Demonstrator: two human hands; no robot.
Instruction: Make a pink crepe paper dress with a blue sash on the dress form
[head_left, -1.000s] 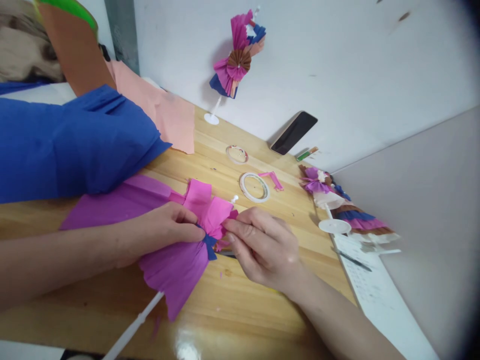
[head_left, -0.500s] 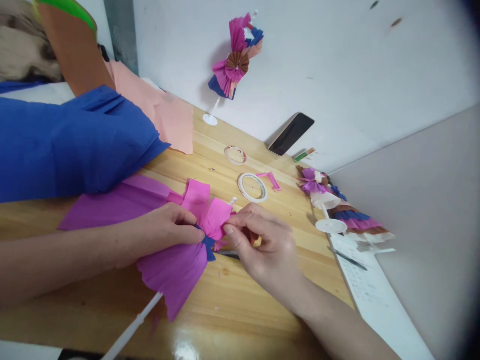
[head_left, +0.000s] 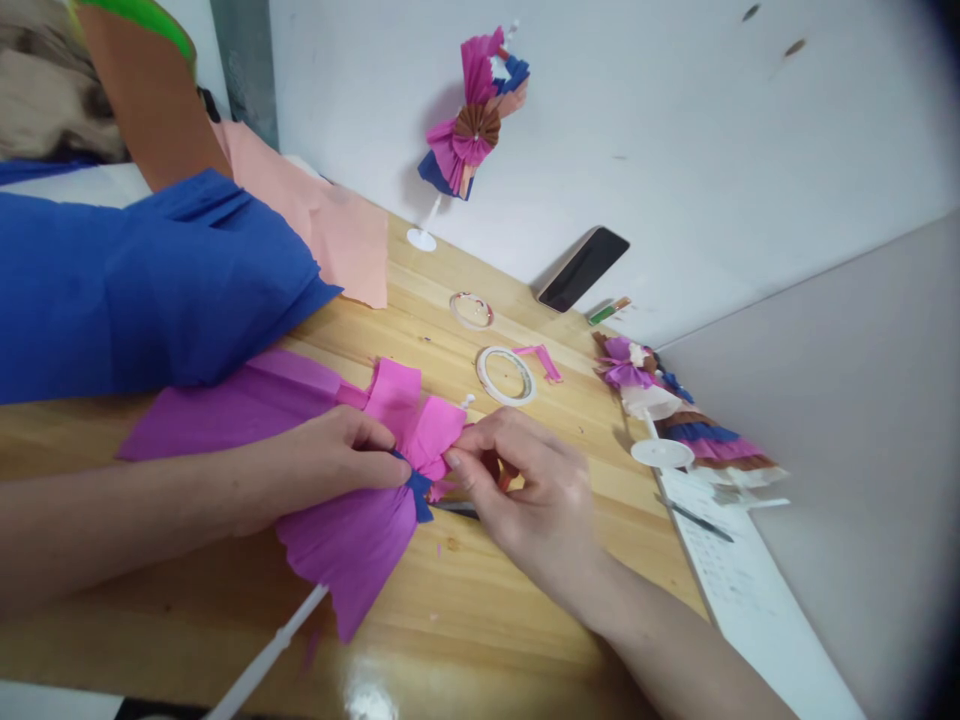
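Hands meet at the waist of the crepe-paper dress (head_left: 352, 535), which lies on the bench (head_left: 480, 610) in front of you. Your left hand (head_left: 322, 465) is clenched on its blue waistband, and your right hand (head_left: 536, 490) pinches the pink top fold from the other side. A tape ring (head_left: 507, 375) lies just beyond.

- I read this as a hobby craft desk, likely at home: a wooden table (head_left: 465, 600) set against a plain white wall (head_left: 675, 120).
- Crepe paper sheets (head_left: 150, 280), tape rolls (head_left: 507, 375) and a half-made paper dress (head_left: 352, 530) lie on it.
- Finished paper-dress dolls (head_left: 469, 130) on stands.
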